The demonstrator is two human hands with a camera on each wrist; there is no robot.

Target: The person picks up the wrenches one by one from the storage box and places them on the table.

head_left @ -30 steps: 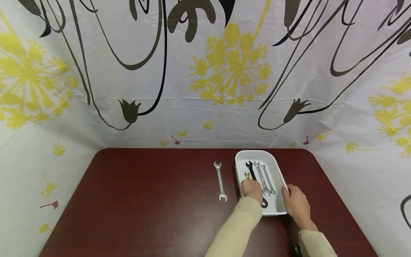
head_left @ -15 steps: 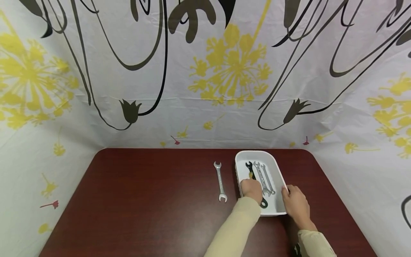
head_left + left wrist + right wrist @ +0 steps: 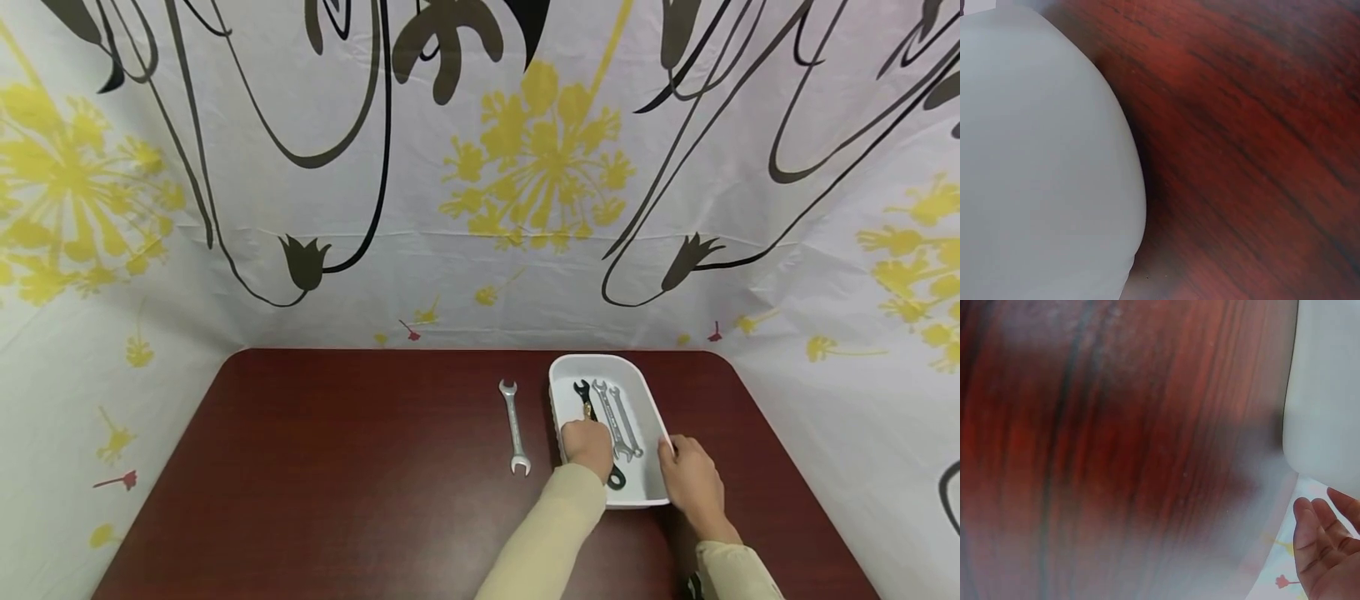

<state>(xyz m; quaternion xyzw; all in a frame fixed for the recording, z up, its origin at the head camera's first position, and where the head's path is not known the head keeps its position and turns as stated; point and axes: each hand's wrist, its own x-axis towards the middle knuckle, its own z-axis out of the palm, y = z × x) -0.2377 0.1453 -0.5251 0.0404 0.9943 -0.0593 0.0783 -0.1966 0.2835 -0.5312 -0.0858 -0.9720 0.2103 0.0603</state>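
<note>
Wrenches in the white tray (image 3: 561, 392) are what I'm working among right now, at about two o'clock on the dark red table (image 3: 337, 467). My left hand (image 3: 588, 446) is down inside the tray, over the near end of the black wrench (image 3: 587, 398), with a small gold-coloured wrench (image 3: 587, 412) peeking out just past my knuckles. I cannot tell whether my fingers are clamped on either tool or only resting on them; the back of my hand hides them. My right hand (image 3: 692, 482) sits against the tray's near right wall, fingers lightly bent along the rim, steadying it. Two silver wrenches (image 3: 619, 417) lie beside the black one. One more silver wrench (image 3: 515, 425) lies flat on the table, just at nine o'clock of the tray.

Risk, as I judge it: the tools lie packed side by side, so lifting one could drag or clatter a neighbour. The tray looks light, and a sideways tug could slide it if my right hand eases off.

Only the head view shows the wrenches. My left wrist view gives just the tray's curved outer wall (image 3: 1035, 162) against the table, blurred. My right wrist view adds my right fingertips (image 3: 1310, 512) beside the tray's corner (image 3: 1322, 387).
</note>
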